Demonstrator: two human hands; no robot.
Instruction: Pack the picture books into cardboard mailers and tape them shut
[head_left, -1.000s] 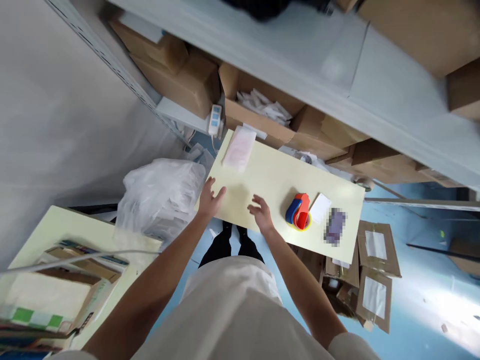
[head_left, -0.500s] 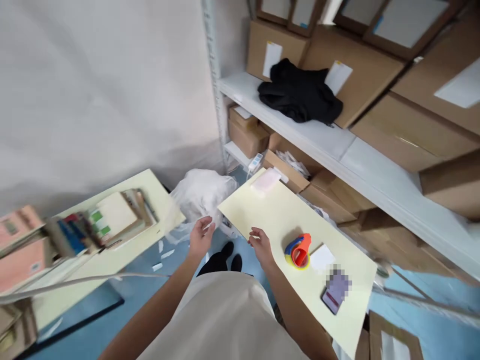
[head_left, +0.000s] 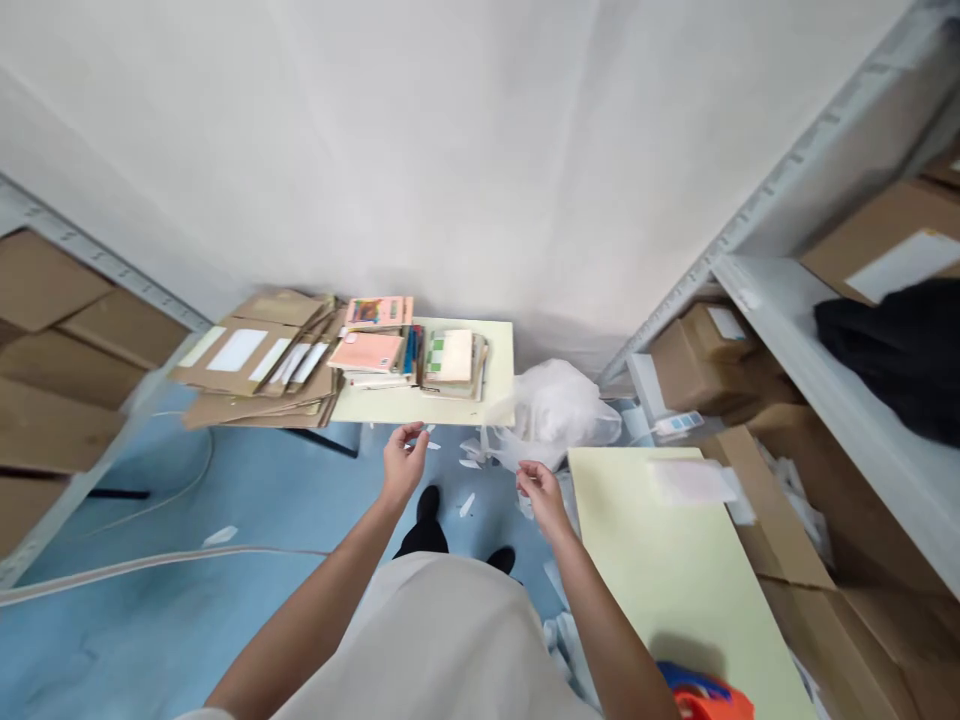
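Observation:
My left hand (head_left: 404,462) is held out over the floor with loosely curled fingers and nothing in it. Just beyond it, the front edge of a pale yellow table (head_left: 390,408) carries piled books. A pink book (head_left: 367,352) tops one pile, and a cream book with green squares (head_left: 451,356) lies on another. My right hand (head_left: 541,493), fingers half bent and apart, is also bare. It hovers near a translucent white plastic bag (head_left: 555,405) and left of a second yellow table (head_left: 660,570).
Flattened cardboard boxes (head_left: 259,340) lie left of the books. An orange and blue tape dispenser (head_left: 709,695) is partly cut off at the bottom. Shelves with boxes (head_left: 697,350) flank both sides. Paper scraps (head_left: 467,504) dot the blue floor (head_left: 300,500); a pale cord (head_left: 187,560) crosses the left side.
My view has swung left, so the book table now lies ahead and the right-hand table has shifted to the right. The phone has left the view. Both hands remain raised with nothing in them.

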